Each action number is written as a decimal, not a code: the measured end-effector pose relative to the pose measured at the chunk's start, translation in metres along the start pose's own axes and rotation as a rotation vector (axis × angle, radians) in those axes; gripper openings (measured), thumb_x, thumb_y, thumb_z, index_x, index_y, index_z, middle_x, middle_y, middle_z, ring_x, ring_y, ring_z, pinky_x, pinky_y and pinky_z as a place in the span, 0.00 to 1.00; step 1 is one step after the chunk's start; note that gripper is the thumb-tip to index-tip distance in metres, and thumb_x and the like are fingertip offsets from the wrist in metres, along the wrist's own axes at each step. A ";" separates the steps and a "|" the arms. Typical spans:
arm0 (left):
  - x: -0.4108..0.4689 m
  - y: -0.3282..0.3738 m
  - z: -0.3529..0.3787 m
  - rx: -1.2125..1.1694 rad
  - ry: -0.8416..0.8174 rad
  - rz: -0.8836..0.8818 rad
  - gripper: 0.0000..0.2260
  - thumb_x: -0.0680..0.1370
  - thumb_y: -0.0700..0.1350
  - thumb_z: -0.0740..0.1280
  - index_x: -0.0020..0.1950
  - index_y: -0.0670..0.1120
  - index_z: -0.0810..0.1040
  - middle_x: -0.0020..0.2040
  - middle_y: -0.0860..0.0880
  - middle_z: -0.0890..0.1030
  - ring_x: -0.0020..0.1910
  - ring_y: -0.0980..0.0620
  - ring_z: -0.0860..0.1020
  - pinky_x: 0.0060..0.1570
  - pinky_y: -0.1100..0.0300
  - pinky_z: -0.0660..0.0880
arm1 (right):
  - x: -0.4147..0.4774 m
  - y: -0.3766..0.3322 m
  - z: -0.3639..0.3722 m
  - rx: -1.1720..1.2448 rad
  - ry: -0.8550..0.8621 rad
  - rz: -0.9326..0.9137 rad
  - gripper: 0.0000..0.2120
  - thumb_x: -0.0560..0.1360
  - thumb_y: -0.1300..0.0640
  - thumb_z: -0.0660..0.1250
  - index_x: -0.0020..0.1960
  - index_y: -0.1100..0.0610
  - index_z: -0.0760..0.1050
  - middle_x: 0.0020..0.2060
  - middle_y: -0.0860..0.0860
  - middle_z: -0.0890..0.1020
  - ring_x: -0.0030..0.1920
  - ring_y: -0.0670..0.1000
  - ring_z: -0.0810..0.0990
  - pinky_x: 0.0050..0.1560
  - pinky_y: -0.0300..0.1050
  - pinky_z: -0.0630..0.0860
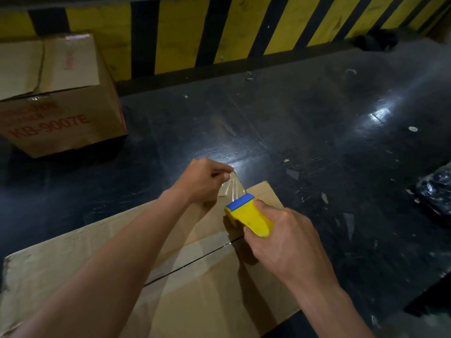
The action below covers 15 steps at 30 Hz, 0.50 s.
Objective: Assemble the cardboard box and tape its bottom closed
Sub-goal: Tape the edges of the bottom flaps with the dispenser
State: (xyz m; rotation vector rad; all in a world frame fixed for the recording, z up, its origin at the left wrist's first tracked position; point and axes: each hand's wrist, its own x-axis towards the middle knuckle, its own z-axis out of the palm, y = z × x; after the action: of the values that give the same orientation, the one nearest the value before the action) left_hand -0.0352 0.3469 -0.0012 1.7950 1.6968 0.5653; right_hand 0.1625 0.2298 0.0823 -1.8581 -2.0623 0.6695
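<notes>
Our left hand (202, 179) pinches the loose end of the clear tape (231, 189). Our right hand (285, 237) is wrapped round the yellow dispenser (249, 215). Both are at the far edge of the box (73, 264), which lies in front of us with its flaps folded. The stretched tape looks creased. If it twists, sticks to itself or lands off the seam (195, 262), we judge the bottom may not hold.

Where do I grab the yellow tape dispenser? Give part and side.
Grip the tape dispenser by its curved yellow body, from the rear, as the right hand does. Its blue front edge feeds the tape that the left hand pinches, so keep that end free.
</notes>
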 end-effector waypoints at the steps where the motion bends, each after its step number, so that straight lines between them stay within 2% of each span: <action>1: -0.002 -0.003 0.002 -0.025 0.016 -0.006 0.10 0.80 0.46 0.71 0.61 0.51 0.85 0.57 0.52 0.86 0.56 0.55 0.82 0.55 0.64 0.73 | 0.000 0.000 0.000 -0.002 -0.003 -0.003 0.28 0.73 0.40 0.67 0.71 0.45 0.69 0.41 0.49 0.76 0.42 0.50 0.77 0.43 0.51 0.79; 4: -0.004 -0.007 0.006 -0.055 0.075 -0.007 0.08 0.79 0.47 0.71 0.57 0.51 0.86 0.52 0.53 0.87 0.51 0.55 0.83 0.53 0.60 0.77 | 0.000 -0.001 -0.001 -0.006 -0.009 0.001 0.29 0.73 0.40 0.67 0.72 0.44 0.68 0.42 0.49 0.76 0.42 0.50 0.77 0.43 0.51 0.79; 6: -0.007 -0.008 0.006 0.068 0.135 0.068 0.08 0.80 0.48 0.70 0.56 0.50 0.86 0.51 0.52 0.87 0.50 0.51 0.84 0.51 0.56 0.79 | -0.001 -0.002 -0.002 -0.009 -0.009 0.003 0.27 0.73 0.40 0.67 0.71 0.44 0.69 0.42 0.49 0.76 0.42 0.50 0.77 0.43 0.52 0.79; 8: -0.014 -0.009 0.008 0.211 0.143 0.231 0.12 0.80 0.47 0.66 0.62 0.48 0.84 0.57 0.48 0.86 0.56 0.44 0.83 0.52 0.49 0.80 | -0.002 -0.002 -0.003 -0.005 -0.011 0.011 0.27 0.73 0.40 0.67 0.70 0.44 0.70 0.41 0.49 0.76 0.42 0.50 0.77 0.43 0.52 0.79; 9: -0.018 -0.011 0.010 0.247 0.089 0.288 0.16 0.81 0.47 0.63 0.67 0.48 0.81 0.64 0.48 0.83 0.62 0.43 0.81 0.56 0.46 0.79 | -0.002 -0.002 -0.003 -0.007 -0.007 0.009 0.26 0.73 0.41 0.67 0.70 0.44 0.70 0.41 0.49 0.76 0.42 0.51 0.77 0.43 0.51 0.78; 11: -0.025 -0.012 0.013 0.297 -0.057 0.296 0.20 0.85 0.51 0.57 0.77 0.50 0.71 0.76 0.51 0.72 0.76 0.48 0.69 0.69 0.47 0.72 | -0.002 -0.003 -0.003 -0.013 -0.005 0.005 0.26 0.74 0.41 0.67 0.70 0.45 0.70 0.41 0.49 0.76 0.42 0.51 0.77 0.43 0.52 0.78; 12: -0.027 -0.013 0.013 0.312 -0.104 0.275 0.21 0.86 0.52 0.55 0.79 0.52 0.67 0.79 0.54 0.66 0.79 0.51 0.64 0.72 0.49 0.68 | -0.002 -0.004 -0.003 -0.013 -0.011 0.004 0.26 0.74 0.41 0.67 0.70 0.45 0.70 0.41 0.50 0.76 0.42 0.52 0.77 0.42 0.51 0.78; 13: -0.028 -0.014 0.013 0.317 -0.114 0.258 0.21 0.86 0.53 0.55 0.80 0.53 0.65 0.80 0.55 0.63 0.79 0.54 0.61 0.73 0.51 0.66 | -0.002 -0.004 -0.004 -0.008 -0.019 0.001 0.26 0.74 0.41 0.67 0.71 0.45 0.70 0.40 0.50 0.77 0.41 0.52 0.77 0.41 0.51 0.77; 15: -0.029 -0.012 0.009 0.300 -0.087 0.225 0.21 0.86 0.54 0.55 0.80 0.56 0.65 0.80 0.58 0.62 0.78 0.55 0.63 0.71 0.53 0.67 | -0.002 -0.004 -0.007 0.021 -0.033 0.012 0.27 0.73 0.42 0.68 0.71 0.45 0.71 0.40 0.51 0.79 0.41 0.52 0.78 0.41 0.49 0.77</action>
State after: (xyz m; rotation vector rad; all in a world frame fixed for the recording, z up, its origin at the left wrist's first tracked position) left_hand -0.0409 0.3169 -0.0132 2.2094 1.5973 0.3303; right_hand 0.1626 0.2289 0.0907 -1.8608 -2.0577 0.7267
